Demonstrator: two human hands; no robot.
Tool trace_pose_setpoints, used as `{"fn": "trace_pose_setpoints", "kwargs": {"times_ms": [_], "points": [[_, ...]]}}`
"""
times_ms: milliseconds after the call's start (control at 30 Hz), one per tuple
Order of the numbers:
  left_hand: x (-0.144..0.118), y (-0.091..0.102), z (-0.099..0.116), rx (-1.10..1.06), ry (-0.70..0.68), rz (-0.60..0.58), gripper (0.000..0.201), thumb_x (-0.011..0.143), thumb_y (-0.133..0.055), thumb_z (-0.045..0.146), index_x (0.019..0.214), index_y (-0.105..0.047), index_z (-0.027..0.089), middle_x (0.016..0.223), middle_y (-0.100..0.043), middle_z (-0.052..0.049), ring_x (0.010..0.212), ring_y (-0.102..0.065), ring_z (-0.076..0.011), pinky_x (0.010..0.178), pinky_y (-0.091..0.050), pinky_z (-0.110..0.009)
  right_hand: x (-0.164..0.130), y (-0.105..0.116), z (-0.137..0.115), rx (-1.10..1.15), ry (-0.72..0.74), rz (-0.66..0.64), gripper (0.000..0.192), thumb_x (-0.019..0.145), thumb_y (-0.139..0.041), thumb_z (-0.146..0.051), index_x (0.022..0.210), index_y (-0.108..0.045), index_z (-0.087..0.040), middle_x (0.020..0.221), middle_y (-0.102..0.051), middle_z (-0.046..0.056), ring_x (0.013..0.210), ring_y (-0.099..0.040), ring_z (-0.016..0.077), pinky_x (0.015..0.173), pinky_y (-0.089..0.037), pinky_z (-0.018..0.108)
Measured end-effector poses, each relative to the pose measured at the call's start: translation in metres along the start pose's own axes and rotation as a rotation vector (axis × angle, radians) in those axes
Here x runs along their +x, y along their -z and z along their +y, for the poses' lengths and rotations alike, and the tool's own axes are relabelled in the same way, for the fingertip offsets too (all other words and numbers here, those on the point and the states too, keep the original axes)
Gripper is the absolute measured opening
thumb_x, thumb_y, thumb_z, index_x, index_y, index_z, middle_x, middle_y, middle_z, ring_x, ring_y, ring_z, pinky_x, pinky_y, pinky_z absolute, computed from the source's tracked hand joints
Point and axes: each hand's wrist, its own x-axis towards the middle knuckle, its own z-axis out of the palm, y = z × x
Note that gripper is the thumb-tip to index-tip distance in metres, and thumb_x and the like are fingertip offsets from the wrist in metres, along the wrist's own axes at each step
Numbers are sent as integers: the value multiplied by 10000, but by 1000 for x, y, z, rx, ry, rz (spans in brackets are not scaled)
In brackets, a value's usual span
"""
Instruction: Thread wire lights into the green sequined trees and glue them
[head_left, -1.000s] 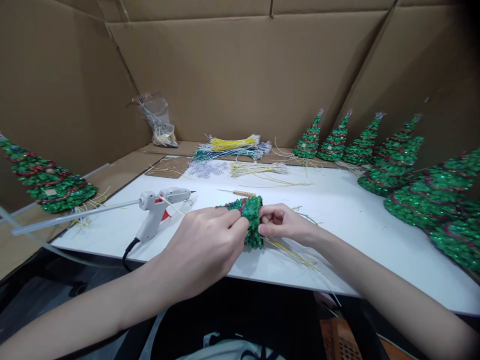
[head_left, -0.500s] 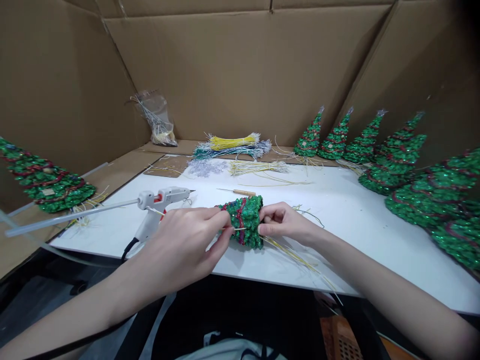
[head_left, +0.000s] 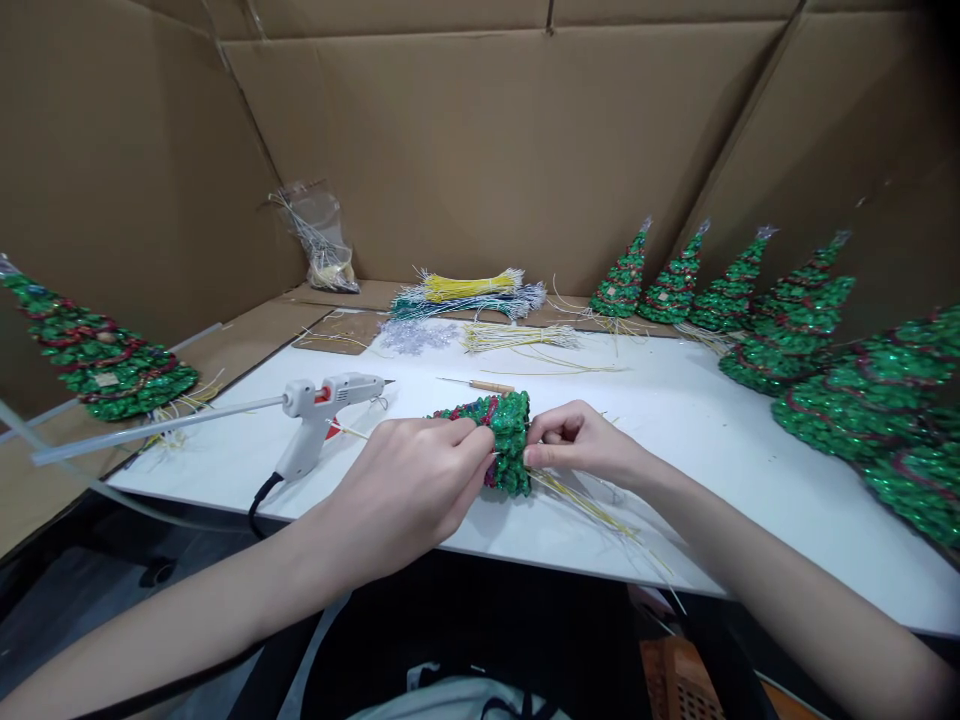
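Note:
A small green glitter tree [head_left: 507, 440] with red bands lies on its side near the front of the white table [head_left: 697, 440]. My left hand [head_left: 416, 485] pinches its side, fingers closed on it. At the tree's base end my right hand [head_left: 581, 445] grips the tree and the thin yellow wires [head_left: 592, 505] that trail out toward the table's front edge.
A white glue gun [head_left: 322, 415] with a clear stick lies left of my hands. A thin awl [head_left: 480, 384] sits behind the tree. Wire bundles [head_left: 472, 295] lie at the back. Several finished trees [head_left: 787, 320] line the right; another tree [head_left: 97, 355] stands left. Cardboard walls surround.
My left hand pulled back a little from the tree half a second ago, with a wire showing at its fingertips, then closed in on the tree's side again. The right hand stayed put.

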Motion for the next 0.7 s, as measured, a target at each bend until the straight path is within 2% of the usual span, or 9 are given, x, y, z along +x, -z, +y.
{"fn": "trace_pose_setpoints", "kwargs": {"times_ms": [300, 467, 700], "points": [[-12, 16, -12, -177, 94, -85, 236, 961, -435, 282, 794, -579, 198, 665, -580, 18, 563, -527, -123, 543, -279, -254, 1, -1, 1, 5, 12, -11, 330, 668, -819, -428, 628, -668, -137, 469, -256, -91, 487, -202, 60, 493, -130, 270], [-7, 14, -11, -227, 62, -73, 234, 942, -447, 240, 737, -547, 187, 650, -577, 21, 543, -495, -108, 540, -279, -244, 2, -2, 1, 45, 25, -32, 322, 663, -820, -432, 678, -694, -136, 474, -286, -89, 493, -214, 61, 493, -151, 261], [4, 12, -7, -215, 15, -47, 241, 933, -446, 213, 708, -528, 182, 668, -612, 22, 532, -477, -106, 528, -261, -253, 1, 0, -3, 29, 11, -27, 364, 638, -824, -470, 632, -684, -133, 464, -289, -84, 491, -209, 61, 489, -155, 263]]}}
